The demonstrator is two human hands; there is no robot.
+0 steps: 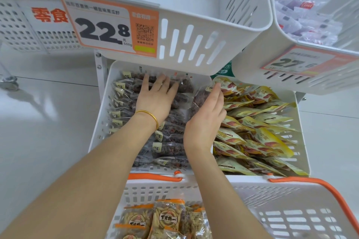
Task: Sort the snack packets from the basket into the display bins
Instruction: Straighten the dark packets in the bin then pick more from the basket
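Observation:
A white lower display bin [101, 114] holds several dark clear snack packets [171, 149] in rows. My left hand [155, 97], with a gold bangle at the wrist, lies flat with straight fingers on those packets near the bin's back. My right hand [207, 118] stands edge-on with straight fingers against the packets at the bin's right side, next to the neighbouring bin of yellow packets [258, 134]. Below, a white basket with orange handles [314, 182] contains several packets of pale sticks [167, 217]. Neither hand holds a packet.
An empty white upper bin [194, 44] with a 22.8 price card [108, 27] overhangs the dark packets. Another upper bin [291, 50] at right holds clear packets. Pale floor lies to the left, with a cart wheel [8, 81].

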